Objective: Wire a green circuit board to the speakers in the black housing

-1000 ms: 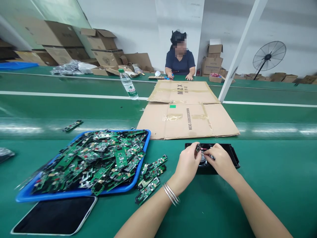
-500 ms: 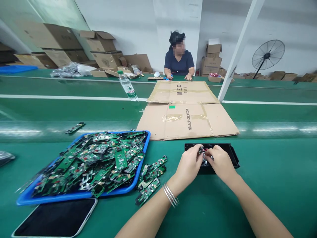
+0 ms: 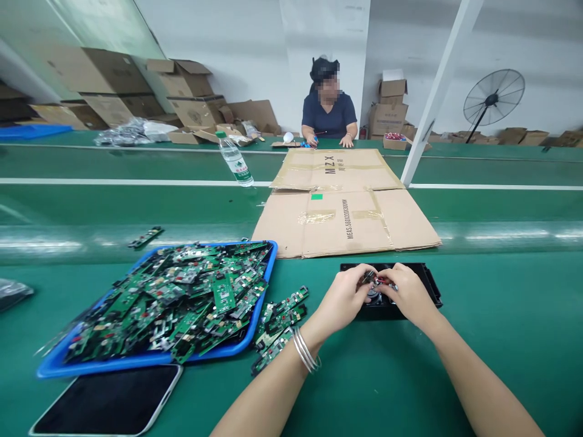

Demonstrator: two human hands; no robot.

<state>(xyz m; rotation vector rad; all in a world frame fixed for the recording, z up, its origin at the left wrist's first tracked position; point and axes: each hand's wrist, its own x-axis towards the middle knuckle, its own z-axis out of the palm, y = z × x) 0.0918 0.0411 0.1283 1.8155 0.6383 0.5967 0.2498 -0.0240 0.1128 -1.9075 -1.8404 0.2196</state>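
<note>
Pinching from both sides, your left hand (image 3: 344, 297) and right hand (image 3: 409, 294) closed their fingertips on one small part with red wiring (image 3: 377, 281), held just above a shallow black plastic housing (image 3: 428, 285). That rectangular, matte shell sat directly under your fingers, its far rim showing beyond your knuckles. Both wrists were bent inward, forearms converging from the near edge, and several thin metal bangles (image 3: 306, 351) ringed your left wrist.

Left of your left fingers lay one loose cluster of narrow green circuit boards (image 3: 280, 312) on the smooth green belt, touching one blue plastic tray (image 3: 257, 325) heaped with many more glossy boards, too many to count. Nearer than the tray lay one flat dark phone (image 3: 107, 400) with rounded corners. Beyond your fingertips spread two flattened sheets of brown cardboard (image 3: 341, 221), taped and creased. Farther left stood one clear plastic water bottle (image 3: 234, 159). Across the belt sat another person (image 3: 328, 109), both hands on the table.
</note>
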